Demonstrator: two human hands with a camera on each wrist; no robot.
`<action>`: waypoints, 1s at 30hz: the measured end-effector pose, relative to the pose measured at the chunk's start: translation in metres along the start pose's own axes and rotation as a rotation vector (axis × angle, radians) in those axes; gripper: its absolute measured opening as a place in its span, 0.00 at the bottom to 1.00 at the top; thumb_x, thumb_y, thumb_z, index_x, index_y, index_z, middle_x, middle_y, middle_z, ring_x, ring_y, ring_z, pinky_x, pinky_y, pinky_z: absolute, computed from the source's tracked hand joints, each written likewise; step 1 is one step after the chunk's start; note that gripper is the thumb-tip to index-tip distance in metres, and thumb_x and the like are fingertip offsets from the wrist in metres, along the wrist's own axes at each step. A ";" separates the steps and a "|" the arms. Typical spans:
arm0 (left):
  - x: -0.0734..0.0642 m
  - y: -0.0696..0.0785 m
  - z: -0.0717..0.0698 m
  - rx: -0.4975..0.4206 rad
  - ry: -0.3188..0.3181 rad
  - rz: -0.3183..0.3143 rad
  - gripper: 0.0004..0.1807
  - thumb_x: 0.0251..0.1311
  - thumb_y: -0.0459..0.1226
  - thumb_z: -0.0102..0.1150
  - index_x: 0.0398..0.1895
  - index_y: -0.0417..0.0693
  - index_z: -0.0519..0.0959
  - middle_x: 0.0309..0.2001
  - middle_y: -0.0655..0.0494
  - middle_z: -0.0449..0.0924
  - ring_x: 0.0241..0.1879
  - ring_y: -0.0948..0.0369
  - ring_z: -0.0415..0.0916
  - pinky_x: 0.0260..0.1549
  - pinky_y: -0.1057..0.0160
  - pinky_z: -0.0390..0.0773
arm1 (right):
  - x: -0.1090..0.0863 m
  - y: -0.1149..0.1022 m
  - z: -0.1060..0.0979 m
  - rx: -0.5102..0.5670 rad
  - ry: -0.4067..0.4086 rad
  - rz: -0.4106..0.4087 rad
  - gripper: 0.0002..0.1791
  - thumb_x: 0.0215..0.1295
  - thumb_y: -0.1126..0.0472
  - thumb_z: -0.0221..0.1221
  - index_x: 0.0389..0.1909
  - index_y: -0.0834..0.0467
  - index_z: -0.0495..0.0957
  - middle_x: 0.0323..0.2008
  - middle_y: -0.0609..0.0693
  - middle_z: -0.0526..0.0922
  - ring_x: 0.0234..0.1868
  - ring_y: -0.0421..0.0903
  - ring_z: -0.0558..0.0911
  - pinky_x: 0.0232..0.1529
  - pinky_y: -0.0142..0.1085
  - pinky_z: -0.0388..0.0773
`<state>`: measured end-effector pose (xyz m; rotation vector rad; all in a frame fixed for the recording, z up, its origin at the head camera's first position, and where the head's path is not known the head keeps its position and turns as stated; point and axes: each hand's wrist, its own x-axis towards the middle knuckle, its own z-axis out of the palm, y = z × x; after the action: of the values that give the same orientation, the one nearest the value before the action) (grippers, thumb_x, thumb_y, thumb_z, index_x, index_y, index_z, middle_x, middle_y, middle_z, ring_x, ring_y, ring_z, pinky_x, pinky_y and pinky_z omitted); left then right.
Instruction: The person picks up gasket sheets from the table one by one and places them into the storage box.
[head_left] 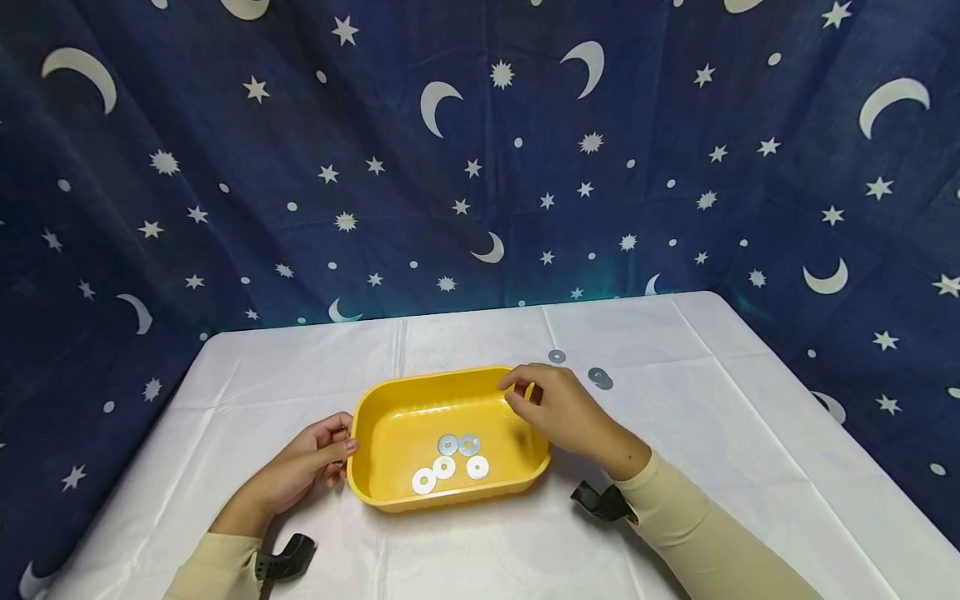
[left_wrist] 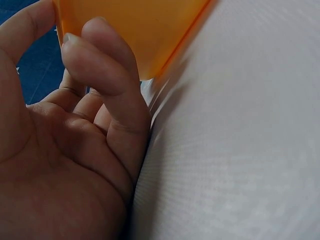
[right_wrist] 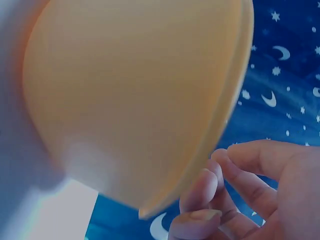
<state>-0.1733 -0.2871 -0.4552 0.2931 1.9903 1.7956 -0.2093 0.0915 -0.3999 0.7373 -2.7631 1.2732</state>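
Count: 1 yellow plastic tray, mid-table, nr the front, long side facing the wearer. 8 flat metal washers total: 5 washers inside, on the tray floor toward the near side; 3 outside, beyond the tray's R far corner. Of the 5: 2 side by side at the back of the cluster, 3 in front, spread L to R. Of the 3: 1 single washer alone, plus an overlapping pair of washers a bit further R.

Hands, 2. L hand at the tray's L end: narrow grip, thumb tip on the rim, other fingers bent vs. the outer wall, palm clear of it. R hand over the tray's R far corner: fingers loosely bent, narrow gap btwn thumb & index, nothing visible in it; can't tell if any finger touches the rim.

Also: 2 beige sleeves, 2 black wrist mounts, 1 white tablecloth, 1 navy moon-and-star drape behind.
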 end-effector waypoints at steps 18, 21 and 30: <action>0.001 -0.001 -0.001 0.000 -0.003 -0.001 0.13 0.74 0.35 0.49 0.53 0.34 0.64 0.34 0.60 0.74 0.26 0.68 0.73 0.24 0.73 0.74 | 0.009 0.047 -0.024 -0.040 0.095 0.108 0.08 0.67 0.61 0.61 0.45 0.55 0.84 0.33 0.50 0.82 0.27 0.46 0.74 0.30 0.34 0.75; 0.002 -0.001 -0.001 0.002 -0.003 0.001 0.13 0.74 0.35 0.49 0.53 0.35 0.64 0.34 0.60 0.74 0.25 0.68 0.72 0.24 0.73 0.74 | 0.011 0.056 -0.024 -0.044 0.114 0.114 0.08 0.67 0.62 0.61 0.44 0.54 0.84 0.32 0.51 0.82 0.27 0.46 0.74 0.31 0.35 0.75; 0.002 -0.001 -0.002 -0.001 -0.011 0.010 0.12 0.74 0.35 0.48 0.52 0.35 0.64 0.33 0.60 0.74 0.25 0.67 0.72 0.23 0.72 0.74 | 0.015 0.076 -0.028 -0.048 0.107 0.140 0.10 0.67 0.63 0.60 0.47 0.59 0.83 0.33 0.52 0.83 0.27 0.45 0.75 0.33 0.37 0.75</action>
<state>-0.1757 -0.2882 -0.4560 0.3117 1.9835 1.7974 -0.2598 0.1479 -0.4325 0.4655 -2.7901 1.2230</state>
